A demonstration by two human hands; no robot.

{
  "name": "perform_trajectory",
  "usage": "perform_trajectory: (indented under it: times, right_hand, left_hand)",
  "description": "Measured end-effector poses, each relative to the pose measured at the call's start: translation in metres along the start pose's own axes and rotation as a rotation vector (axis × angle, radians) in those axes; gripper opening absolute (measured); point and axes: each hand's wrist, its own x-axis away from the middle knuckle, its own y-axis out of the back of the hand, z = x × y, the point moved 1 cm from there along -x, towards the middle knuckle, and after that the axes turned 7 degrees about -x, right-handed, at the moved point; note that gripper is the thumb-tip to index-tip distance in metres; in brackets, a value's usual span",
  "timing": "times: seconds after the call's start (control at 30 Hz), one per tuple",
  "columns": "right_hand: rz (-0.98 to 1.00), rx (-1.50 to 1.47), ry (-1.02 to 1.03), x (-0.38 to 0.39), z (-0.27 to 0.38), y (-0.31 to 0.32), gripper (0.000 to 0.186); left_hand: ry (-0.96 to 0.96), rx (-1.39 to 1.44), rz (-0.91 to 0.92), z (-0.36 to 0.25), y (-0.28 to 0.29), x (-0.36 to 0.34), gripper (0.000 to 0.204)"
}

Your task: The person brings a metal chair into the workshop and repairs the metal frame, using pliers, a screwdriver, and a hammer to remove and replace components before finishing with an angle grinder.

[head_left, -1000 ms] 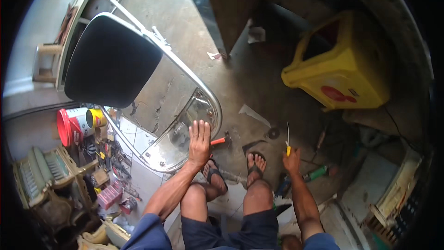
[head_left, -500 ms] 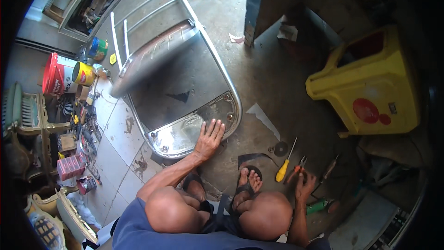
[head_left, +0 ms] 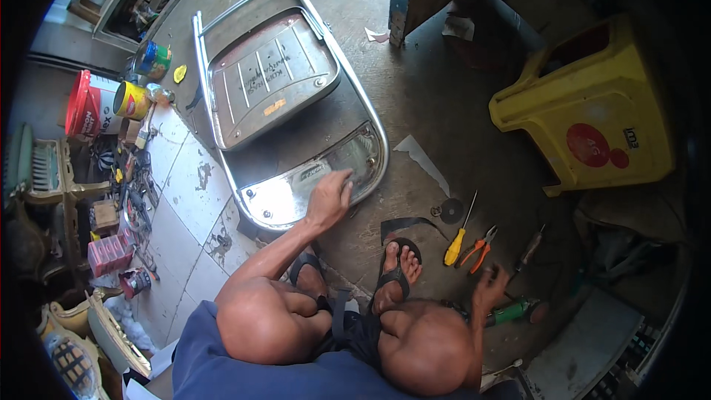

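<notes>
A metal folding chair frame [head_left: 363, 100] lies on the floor in front of me, its seat [head_left: 270, 81] showing a grey ribbed underside with handwriting. My left hand [head_left: 329, 198] is over the shiny backrest panel [head_left: 278, 191], fingers loosely bent and apart, holding nothing; contact with the panel is unclear. Low on the right, my right hand [head_left: 490, 286] hangs with bent fingers apart and nothing seen in them. Closest to it are orange-handled pliers [head_left: 477, 252], a yellow-handled screwdriver [head_left: 455, 248], a dark slender tool with a cord [head_left: 529, 252] and a green angle grinder [head_left: 511, 312].
A yellow plastic stool [head_left: 592, 118] lies on its side at the right. Paint buckets [head_left: 92, 107], a yellow can [head_left: 132, 100] and scattered tools [head_left: 133, 192] line the left. A black disc [head_left: 451, 211] and a pale scrap [head_left: 422, 163] lie between chair and stool.
The seat has swung down between the frame's tubes and is no longer blurred. My left hand has lifted its flattened fingers from the panel. My right hand has moved slightly away from the pliers.
</notes>
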Motion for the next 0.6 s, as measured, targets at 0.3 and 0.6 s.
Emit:
perform_trajectory:
  times: [0.3, 0.6]
  right_hand:
    - [0.325, -0.026, -0.025, 0.011, 0.065, -0.064, 0.04]
    - [0.197, 0.101, -0.074, 0.047, 0.026, -0.04, 0.04]
  left_hand:
    - [-0.23, 0.121, -0.299, 0.007, -0.033, -0.054, 0.028]
    - [-0.24, 0.027, -0.345, 0.012, -0.038, -0.054, 0.019]
